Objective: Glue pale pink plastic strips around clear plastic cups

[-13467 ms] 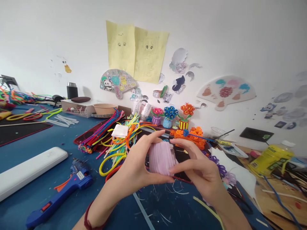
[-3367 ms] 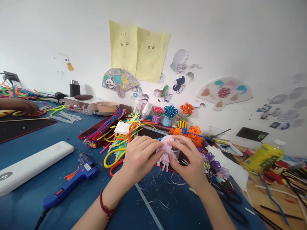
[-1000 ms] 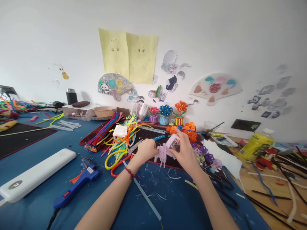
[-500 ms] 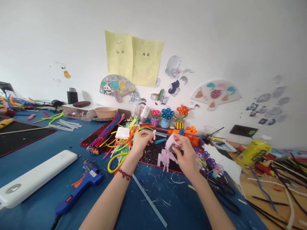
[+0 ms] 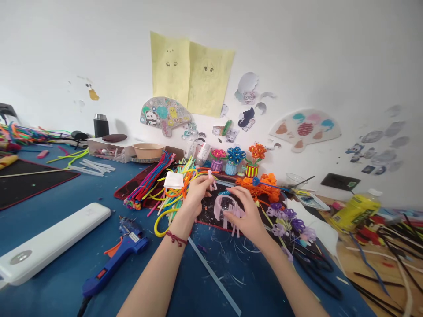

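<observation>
Pinched in my left hand (image 5: 197, 193) is a small pale pink strip (image 5: 212, 179), raised above the dark mat. My right hand (image 5: 243, 211) is closed with thumb and fingers around a pale pink looped piece (image 5: 218, 207), whose ring shape faces me. Several short pink strips (image 5: 235, 229) hang or lie just below that ring, partly behind my right fingers. A small teal object (image 5: 224, 192) lies between my hands on the mat, partly covered by the right fingertips.
A blue glue gun (image 5: 115, 259) and a long white device (image 5: 56, 242) lie left. Colourful pipe cleaners (image 5: 158, 180) are beside my left hand. Purple flowers (image 5: 291, 220), orange flowers (image 5: 269, 185) and a yellow bottle (image 5: 357, 209) are right. Three small flower pots stand behind.
My right hand has moved slightly left and lower, turning the pink looped piece so its ring shows. The strip in my left hand now shows more. The whole view has shifted a little.
</observation>
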`<move>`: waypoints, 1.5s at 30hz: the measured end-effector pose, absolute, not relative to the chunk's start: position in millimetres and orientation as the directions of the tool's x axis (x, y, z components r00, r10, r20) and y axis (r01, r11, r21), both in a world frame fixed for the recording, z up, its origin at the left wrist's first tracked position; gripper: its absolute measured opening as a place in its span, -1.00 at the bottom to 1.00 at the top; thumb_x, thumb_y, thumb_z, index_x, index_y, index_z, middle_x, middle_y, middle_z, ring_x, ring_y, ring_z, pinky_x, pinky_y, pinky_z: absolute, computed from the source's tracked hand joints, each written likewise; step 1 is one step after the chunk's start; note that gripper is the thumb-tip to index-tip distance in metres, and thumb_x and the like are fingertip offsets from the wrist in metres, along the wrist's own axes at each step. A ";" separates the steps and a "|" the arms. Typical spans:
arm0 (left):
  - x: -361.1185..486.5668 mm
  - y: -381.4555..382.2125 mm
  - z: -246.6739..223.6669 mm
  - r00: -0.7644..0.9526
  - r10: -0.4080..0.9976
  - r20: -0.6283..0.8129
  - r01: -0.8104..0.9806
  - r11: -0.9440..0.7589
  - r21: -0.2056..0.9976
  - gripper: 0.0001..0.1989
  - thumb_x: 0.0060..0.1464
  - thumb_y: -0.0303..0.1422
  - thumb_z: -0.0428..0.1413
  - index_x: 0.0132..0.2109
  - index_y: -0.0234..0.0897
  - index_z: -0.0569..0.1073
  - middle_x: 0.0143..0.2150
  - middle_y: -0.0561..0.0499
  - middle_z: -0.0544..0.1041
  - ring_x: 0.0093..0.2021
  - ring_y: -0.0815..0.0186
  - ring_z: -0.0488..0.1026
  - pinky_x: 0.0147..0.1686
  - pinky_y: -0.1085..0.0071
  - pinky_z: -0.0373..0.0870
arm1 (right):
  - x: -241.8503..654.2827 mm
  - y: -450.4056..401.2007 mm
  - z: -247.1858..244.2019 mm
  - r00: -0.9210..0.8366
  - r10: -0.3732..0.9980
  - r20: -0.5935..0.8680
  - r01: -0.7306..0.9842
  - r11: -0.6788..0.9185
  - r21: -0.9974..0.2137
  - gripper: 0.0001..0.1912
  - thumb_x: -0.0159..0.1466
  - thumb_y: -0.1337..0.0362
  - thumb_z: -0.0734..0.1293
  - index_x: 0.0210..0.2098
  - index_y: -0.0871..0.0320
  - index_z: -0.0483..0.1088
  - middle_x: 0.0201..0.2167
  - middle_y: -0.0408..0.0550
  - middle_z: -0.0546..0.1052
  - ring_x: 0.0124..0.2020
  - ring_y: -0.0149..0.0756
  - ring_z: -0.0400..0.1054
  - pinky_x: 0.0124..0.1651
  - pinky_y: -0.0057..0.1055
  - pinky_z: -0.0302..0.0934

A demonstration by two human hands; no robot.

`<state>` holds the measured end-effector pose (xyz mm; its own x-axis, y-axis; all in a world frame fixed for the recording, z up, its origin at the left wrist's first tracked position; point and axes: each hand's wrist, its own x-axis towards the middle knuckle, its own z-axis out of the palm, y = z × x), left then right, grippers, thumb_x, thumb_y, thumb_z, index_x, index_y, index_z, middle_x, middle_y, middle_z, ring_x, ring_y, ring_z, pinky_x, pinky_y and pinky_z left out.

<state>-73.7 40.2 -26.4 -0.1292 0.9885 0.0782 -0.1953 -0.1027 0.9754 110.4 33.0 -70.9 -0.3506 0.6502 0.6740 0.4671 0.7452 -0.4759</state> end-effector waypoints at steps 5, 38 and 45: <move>-66.0 41.9 -25.6 -0.126 0.989 0.077 -0.215 -0.103 0.971 -0.77 0.28 -0.24 0.07 -0.12 -0.35 0.44 -0.32 0.06 0.51 -0.46 0.43 0.45 -0.46 0.45 0.44 | 105.3 33.8 -77.6 -0.313 0.733 0.604 0.506 0.667 -0.547 -0.20 0.07 0.32 0.46 0.26 0.07 0.14 0.03 0.07 0.47 0.03 -0.08 0.43 0.07 -0.10 0.34; -50.0 4.8 -3.9 0.446 0.807 0.387 -0.174 -0.346 0.922 -0.65 0.14 -0.07 0.14 -0.22 -0.31 0.43 -0.53 0.18 0.27 -0.57 0.50 0.10 -0.57 0.53 0.02 | 119.2 19.1 -55.7 0.144 0.532 0.834 0.425 0.728 -0.538 -0.33 0.16 0.25 0.47 0.20 0.10 0.18 0.12 0.16 0.40 0.07 -0.05 0.41 0.09 -0.04 0.35; -34.6 4.6 -11.7 0.352 0.832 0.428 -0.189 -0.385 0.904 -0.72 0.09 -0.19 0.23 -0.32 -0.30 0.38 -0.49 0.08 0.44 -0.48 0.43 0.32 -0.46 0.50 0.22 | 121.0 14.5 -49.2 0.208 0.492 0.846 0.386 0.753 -0.533 -0.35 0.12 0.28 0.49 0.15 0.11 0.21 0.11 0.15 0.37 0.09 -0.07 0.38 0.10 -0.10 0.34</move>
